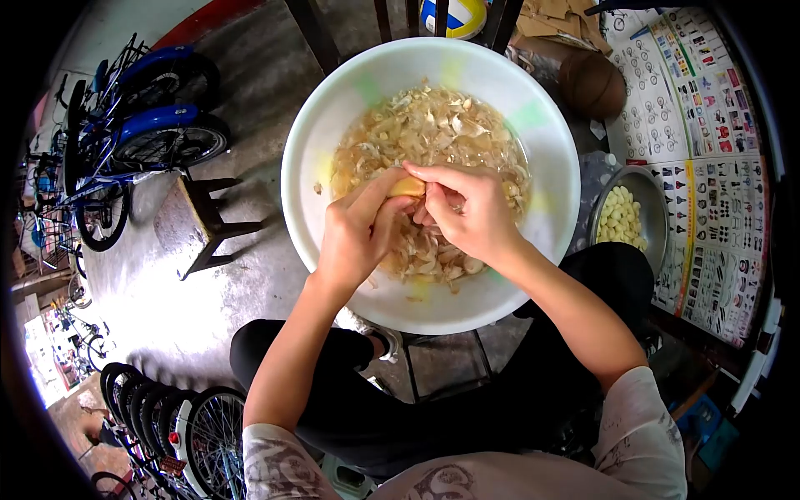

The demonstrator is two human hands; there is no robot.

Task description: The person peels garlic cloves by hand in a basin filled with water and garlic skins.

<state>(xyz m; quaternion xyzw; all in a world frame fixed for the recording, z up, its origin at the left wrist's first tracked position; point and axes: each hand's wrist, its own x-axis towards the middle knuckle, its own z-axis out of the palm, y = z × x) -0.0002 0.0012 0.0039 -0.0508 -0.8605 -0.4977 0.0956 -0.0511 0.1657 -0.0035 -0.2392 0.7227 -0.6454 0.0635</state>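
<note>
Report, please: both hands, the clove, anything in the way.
Left hand and right hand on clove, above basin. Loose peels below. No obstruction seen.

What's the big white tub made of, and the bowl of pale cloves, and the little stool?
Tub: probably plastic, satiny; it's smooth, white and thick-rimmed. Bowl: likely metal, fairly shiny; its grey wall gleams. Stool: perhaps wood, worn; its legs are dark and blocky, but glare hides any grain.

Smooth, semi-matt plastic tub (312,137); wet, papery skins (454,125); shiny metal bowl (655,208) with smooth cloves (619,215). Worn wooden stool (180,227); printed paper charts (708,125); concrete-looking floor (262,92), glossy where lit.
</note>
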